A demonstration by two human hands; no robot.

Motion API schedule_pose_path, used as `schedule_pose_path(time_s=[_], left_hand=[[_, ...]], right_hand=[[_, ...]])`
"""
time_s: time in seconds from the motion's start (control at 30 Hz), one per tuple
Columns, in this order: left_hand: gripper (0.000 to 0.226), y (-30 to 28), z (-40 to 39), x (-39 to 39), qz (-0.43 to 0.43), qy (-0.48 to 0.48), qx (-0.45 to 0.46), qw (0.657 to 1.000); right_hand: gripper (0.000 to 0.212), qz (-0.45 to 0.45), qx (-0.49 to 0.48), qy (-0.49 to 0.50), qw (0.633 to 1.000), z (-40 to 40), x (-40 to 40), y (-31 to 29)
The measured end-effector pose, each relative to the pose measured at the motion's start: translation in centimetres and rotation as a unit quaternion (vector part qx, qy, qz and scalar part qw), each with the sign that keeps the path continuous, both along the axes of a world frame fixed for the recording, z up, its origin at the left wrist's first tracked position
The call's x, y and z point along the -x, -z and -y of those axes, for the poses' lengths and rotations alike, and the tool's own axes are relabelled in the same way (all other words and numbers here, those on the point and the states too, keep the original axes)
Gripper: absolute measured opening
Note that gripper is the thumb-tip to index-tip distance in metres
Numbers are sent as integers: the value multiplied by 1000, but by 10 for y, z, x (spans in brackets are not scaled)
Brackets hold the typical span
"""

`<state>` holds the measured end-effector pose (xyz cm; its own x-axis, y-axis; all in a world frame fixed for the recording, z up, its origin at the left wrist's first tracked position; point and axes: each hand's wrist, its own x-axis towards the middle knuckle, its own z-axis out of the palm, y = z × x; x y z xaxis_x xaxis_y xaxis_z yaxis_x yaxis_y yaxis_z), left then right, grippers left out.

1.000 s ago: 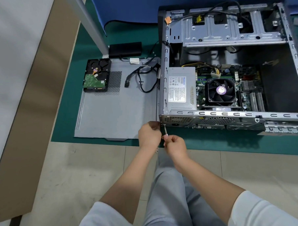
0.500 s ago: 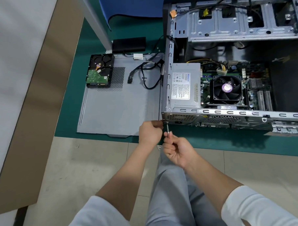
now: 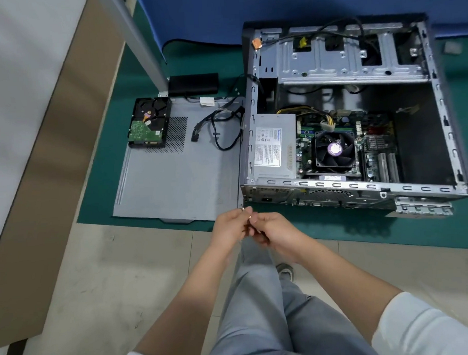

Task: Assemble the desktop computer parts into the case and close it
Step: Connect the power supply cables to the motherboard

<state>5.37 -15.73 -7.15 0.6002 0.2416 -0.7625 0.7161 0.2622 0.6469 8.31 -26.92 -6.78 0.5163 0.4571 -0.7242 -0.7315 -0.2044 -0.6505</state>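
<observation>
- Right now your left hand (image 3: 231,227) and right hand (image 3: 274,233) meet just off the near edge of the green mat (image 3: 99,183), over the pale tiled floor (image 3: 103,290), in front of the case's near-left corner.
- Your left hand's fingers are curled and pinch a small silvery metal piece (image 3: 246,211), whose tip pokes out above them; your right hand is curled round it too. What the piece is I cannot tell.
- Your hands sit near the rear panel of the open grey metal computer case (image 3: 439,109), apart from it.
- Inside the case lies a grey boxed power supply (image 3: 273,146) against the left wall, with a black round-bladed cooling fan (image 3: 335,150) on the green motherboard (image 3: 373,147) beside it; the right part of the case floor is dark and bare.
- Left of the case, the flat grey metal side panel (image 3: 174,185) lies on the mat, its right edge just beside the case's left wall.
- On the panel's far-left corner rests a black hard drive with a green circuit board (image 3: 148,123); black loose cables (image 3: 220,127) lie near its far-right corner, trailing from the case.
- A slanted grey metal post (image 3: 138,42) stands at the mat's far-left area, and a brown board (image 3: 39,172) runs along the mat's left edge.
- Your grey-trousered legs fill the floor below your hands.
</observation>
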Motion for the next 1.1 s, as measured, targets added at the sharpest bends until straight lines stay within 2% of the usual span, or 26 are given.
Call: schedule_pose_path(time_s=[0.07,0.13,0.23,0.3,0.43,0.47,0.53,0.6,0.67,0.77,0.93,1.0,1.1], left_hand=[[17,-13,-9,0,34,-29,16,999],[20,-29,-25,-2,80,-71,32,994],[20,-52,-60,-10,131,-181,64,973],[19,-58,-85,-20,121,-192,22,974],[19,-44,-118,-57,55,-93,-91,990],[21,-36,-122,-69,42,-61,-129,989],[21,-20,-126,-93,26,21,-230,973],[17,-5,-129,-114,7,123,-336,934],[17,8,-132,-128,-23,199,-395,897],[26,22,-134,-138,-47,248,-416,874],[32,34,-136,-142,-3,251,-419,873],[37,37,-137,-142,-6,230,-403,886],[45,40,-139,-141,-15,228,-401,887]], right_hand=[[32,42,-1,-30,999,-8,-6,-18],[22,101,22,-103,989,-20,-16,-42],[22,217,62,-231,946,-38,-39,-82],[24,283,70,-254,922,-46,-64,-103],[19,331,124,-215,910,-50,-126,-123],[20,368,166,-217,889,-50,-141,-122],[22,469,262,-223,814,-47,-166,-113],[22,535,318,-231,748,-46,-181,-102],[21,565,322,-264,712,-49,-184,-87],[20,618,340,-258,660,-54,-175,-68],[15,634,314,-201,677,-50,-173,-64],[15,632,302,-201,685,-50,-174,-65],[14,629,291,-198,693,-50,-174,-65]])
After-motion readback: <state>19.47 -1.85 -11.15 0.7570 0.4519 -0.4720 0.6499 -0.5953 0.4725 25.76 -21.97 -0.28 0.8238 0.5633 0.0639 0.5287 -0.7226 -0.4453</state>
